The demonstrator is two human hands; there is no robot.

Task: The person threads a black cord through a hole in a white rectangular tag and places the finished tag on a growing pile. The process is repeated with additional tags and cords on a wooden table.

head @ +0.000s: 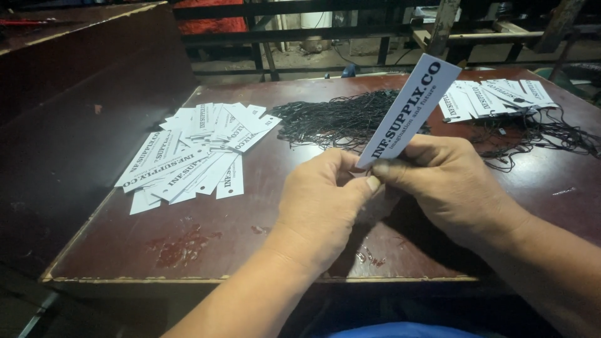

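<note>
both hands, left hand (322, 200) and right hand (447, 181), pinching white paper tag (407, 109), black strings (338, 119) behind

Bare table (219, 241) near the front edge; tag pile (194, 153) left, string heap (338, 119) and strung tags (494, 97) behind.

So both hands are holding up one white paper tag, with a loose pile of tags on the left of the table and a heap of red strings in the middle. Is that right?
Not quite: the strings are black, not red, as the head view shows. The rest holds: the left hand and right hand pinch one white paper tag between them, and a loose pile of tags lies on the left of the table.
</note>
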